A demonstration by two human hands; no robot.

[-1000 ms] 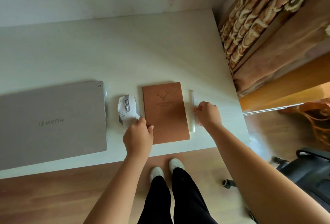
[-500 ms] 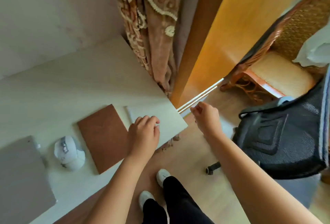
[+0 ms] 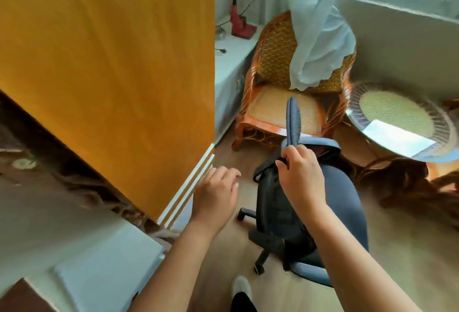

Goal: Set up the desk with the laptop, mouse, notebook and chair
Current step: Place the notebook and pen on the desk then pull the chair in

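A dark blue-grey office chair (image 3: pixel 345 202) on castors stands on the wood floor to the right of the desk. My right hand (image 3: pixel 301 177) is closed around the top edge of its mesh backrest (image 3: pixel 293 120). Over the floor, left of the chair, my left hand (image 3: pixel 216 192) hovers with spread fingers and holds nothing. The white desk (image 3: pixel 109 267) shows only its right corner at the lower left. A corner of the brown notebook (image 3: pixel 22 296) lies at the bottom left edge. Laptop and mouse are out of view.
An orange wooden panel (image 3: pixel 111 63) with white rails stands just left of the chair. A wicker armchair (image 3: pixel 278 103) draped by a pale curtain sits behind it. A round glass-topped wicker table (image 3: pixel 400 123) is at the right. My white shoe (image 3: pixel 241 285) is below.
The view swung right, from the desk to the chair. My right hand left the pen beside the notebook and gripped the chair's backrest. My left hand came off the desk.
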